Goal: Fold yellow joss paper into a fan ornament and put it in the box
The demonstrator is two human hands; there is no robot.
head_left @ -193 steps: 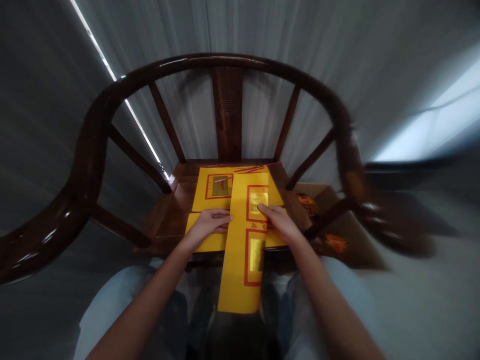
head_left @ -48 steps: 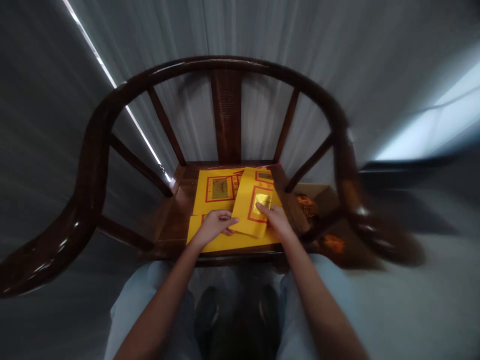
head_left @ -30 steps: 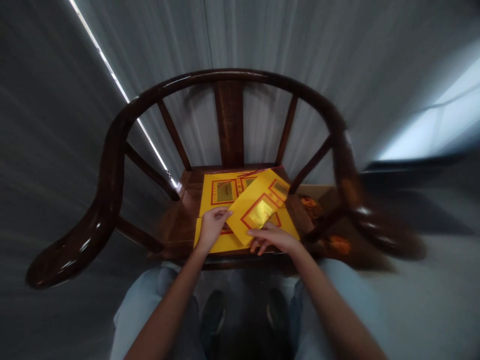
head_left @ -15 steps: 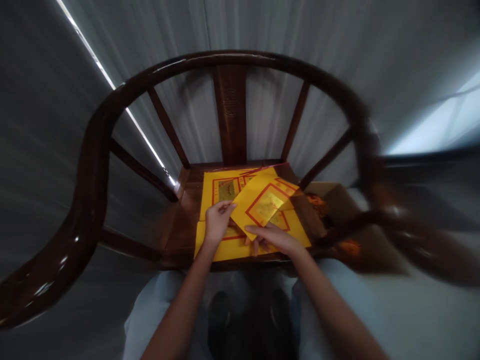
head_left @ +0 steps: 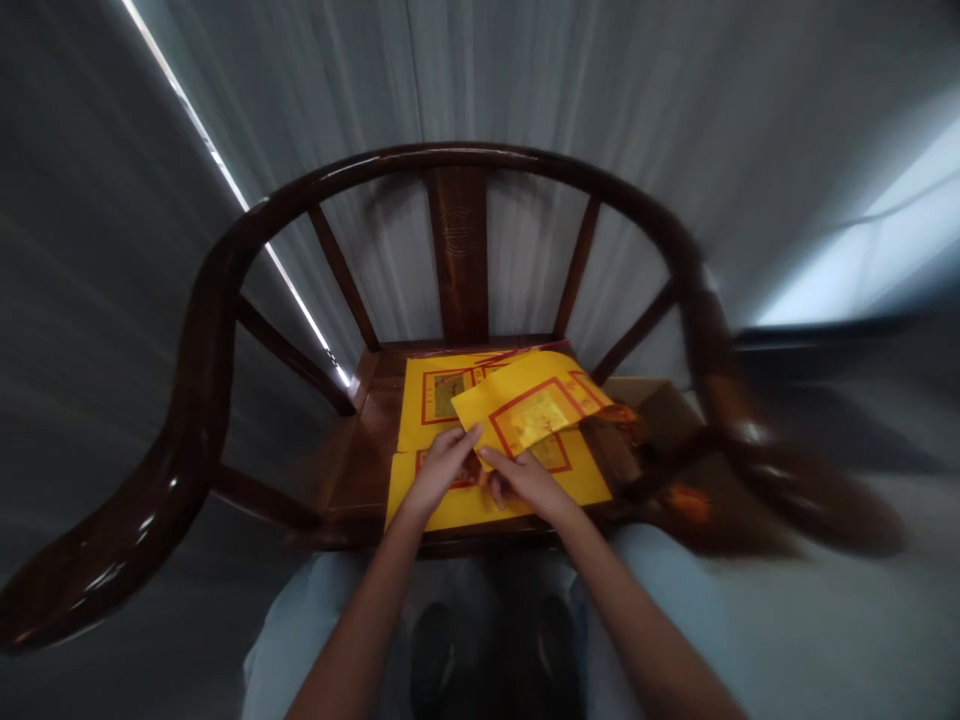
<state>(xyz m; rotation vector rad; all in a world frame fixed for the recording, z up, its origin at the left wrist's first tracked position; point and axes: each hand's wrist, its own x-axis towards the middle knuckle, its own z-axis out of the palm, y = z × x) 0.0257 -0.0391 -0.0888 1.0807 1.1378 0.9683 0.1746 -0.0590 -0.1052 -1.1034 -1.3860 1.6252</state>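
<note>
A yellow paper sheet (head_left: 491, 395) with a red printed frame and a gold foil patch is held above the chair seat, its far right end curling downward. My left hand (head_left: 444, 468) pinches the sheet near its left corner. Close beside it, my right hand (head_left: 525, 478) grips the near edge, thumb on top and fingers underneath. Beneath lie more yellow sheets (head_left: 414, 400) of the same print, spread on the wooden seat (head_left: 373, 430). The held sheet partly covers them.
A dark polished chair rail (head_left: 465, 155) curves around the seat, with a carved back slat (head_left: 459, 250). To the right of the seat stands a cardboard box (head_left: 652, 395) with orange-coloured things in it. Grey curtain-like material (head_left: 517, 80) hangs behind.
Both hands have come closer together on the held sheet, and it has turned, its far end now bending down on the right. The camera view has shifted slightly.
</note>
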